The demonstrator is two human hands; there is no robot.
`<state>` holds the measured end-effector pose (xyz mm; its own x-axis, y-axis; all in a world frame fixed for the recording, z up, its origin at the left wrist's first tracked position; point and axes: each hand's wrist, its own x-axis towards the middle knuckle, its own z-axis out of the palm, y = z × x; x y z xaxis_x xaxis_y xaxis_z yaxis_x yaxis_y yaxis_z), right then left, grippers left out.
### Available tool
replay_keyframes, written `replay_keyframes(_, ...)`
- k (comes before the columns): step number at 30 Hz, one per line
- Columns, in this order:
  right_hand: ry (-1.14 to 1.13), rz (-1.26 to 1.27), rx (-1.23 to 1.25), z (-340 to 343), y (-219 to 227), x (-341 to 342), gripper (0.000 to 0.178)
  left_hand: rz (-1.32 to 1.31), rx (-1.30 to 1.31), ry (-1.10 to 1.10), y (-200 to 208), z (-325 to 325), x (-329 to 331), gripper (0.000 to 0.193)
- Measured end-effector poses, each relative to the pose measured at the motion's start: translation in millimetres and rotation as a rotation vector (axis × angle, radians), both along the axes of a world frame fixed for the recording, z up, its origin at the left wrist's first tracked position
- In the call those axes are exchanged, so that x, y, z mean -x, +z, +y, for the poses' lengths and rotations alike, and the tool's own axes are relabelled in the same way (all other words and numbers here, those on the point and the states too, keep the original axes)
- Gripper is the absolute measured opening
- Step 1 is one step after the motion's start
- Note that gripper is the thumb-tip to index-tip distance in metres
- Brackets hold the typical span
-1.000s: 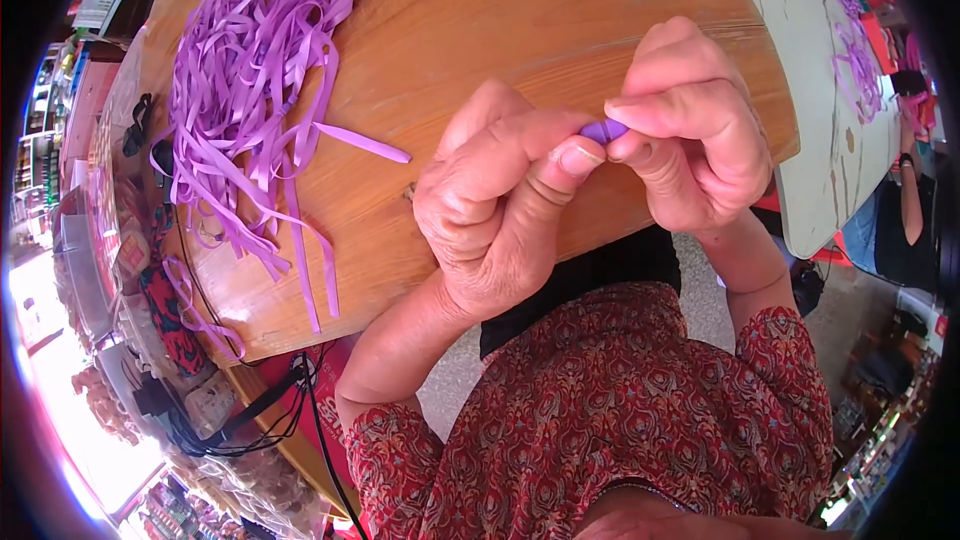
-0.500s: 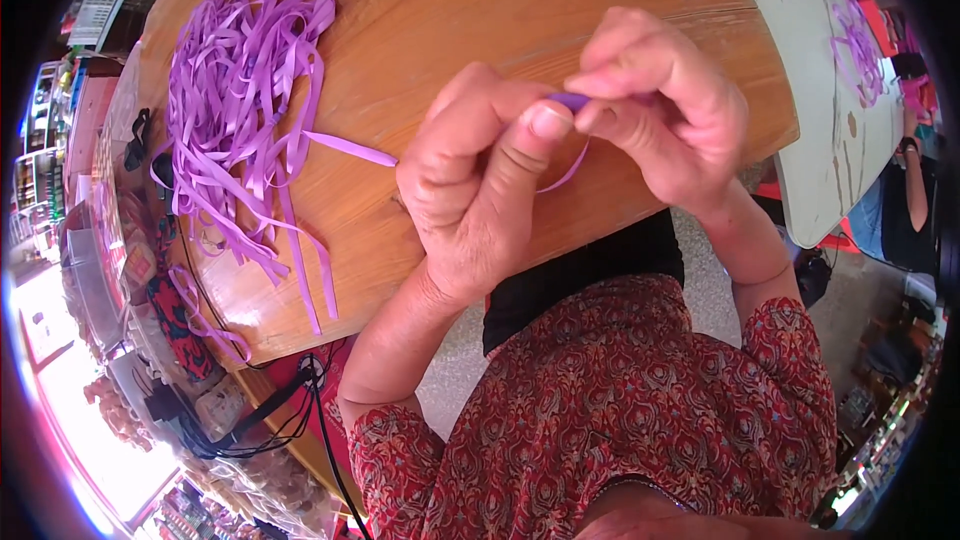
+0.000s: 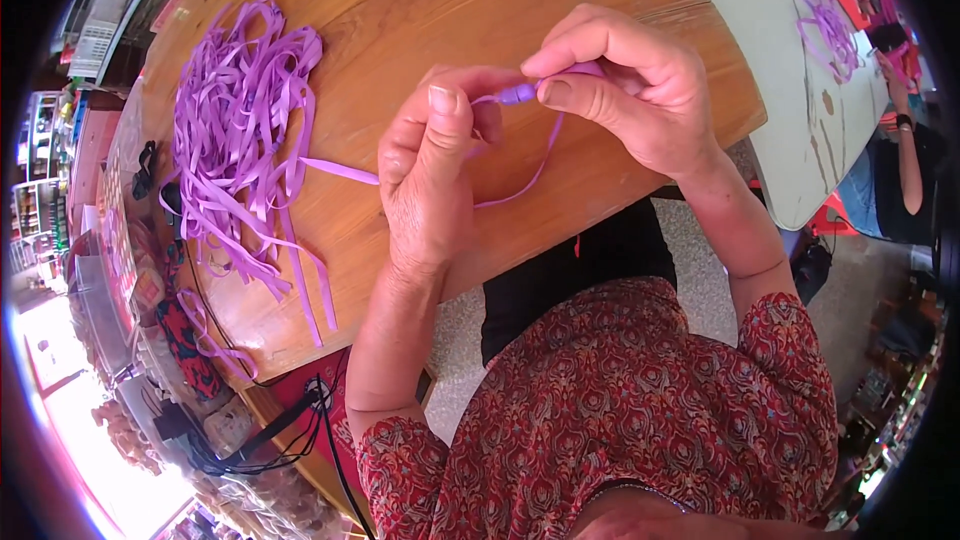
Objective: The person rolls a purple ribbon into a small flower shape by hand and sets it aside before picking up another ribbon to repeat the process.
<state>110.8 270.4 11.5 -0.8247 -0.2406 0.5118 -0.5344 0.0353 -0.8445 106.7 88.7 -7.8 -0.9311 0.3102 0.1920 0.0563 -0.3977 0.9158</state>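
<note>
A small purple plastic clasp (image 3: 517, 94) on a purple ribbon hangs in the air between my two hands, above the table. The thumb and fingers of my right hand (image 3: 645, 100) pinch the ribbon right beside the clasp. My left hand (image 3: 428, 175) is curled around the ribbon on the other side, thumb raised; its inner fingers are partly hidden. From my left hand one strand (image 3: 340, 171) runs to a tangled pile of purple ribbons (image 3: 240, 125) on the left. A thin ribbon loop (image 3: 540, 172) sags below the clasp.
The wooden table (image 3: 440, 15) has a rounded edge toward me. On the right stands a pale, marbled table (image 3: 800, 155) with more purple ribbons (image 3: 828, 25) and another person's arm (image 3: 908, 165) beside it. Black cables (image 3: 315, 400) hang at the lower left.
My hands have moved slightly apart and left in the picture, and the clasp now shows between them. My left thumb has lifted from it. The whole view has shifted a little.
</note>
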Motion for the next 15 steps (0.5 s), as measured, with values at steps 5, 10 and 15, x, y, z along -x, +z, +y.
replay_keyframes(5,-0.041,-0.026,-0.009,3.3,-1.4,-4.5,0.014,0.07,0.074,0.019,4.5,6.2,-4.5,0.013)
replay_keyframes(10,-0.076,0.006,-0.009,4.4,-3.3,-4.2,0.017,0.168,0.199,0.082,-3.3,1.4,-0.5,0.008)
replay_keyframes(15,-0.206,0.397,-0.305,0.9,-3.2,2.1,0.024,0.1,0.17,0.136,-2.7,3.4,-4.1,0.007)
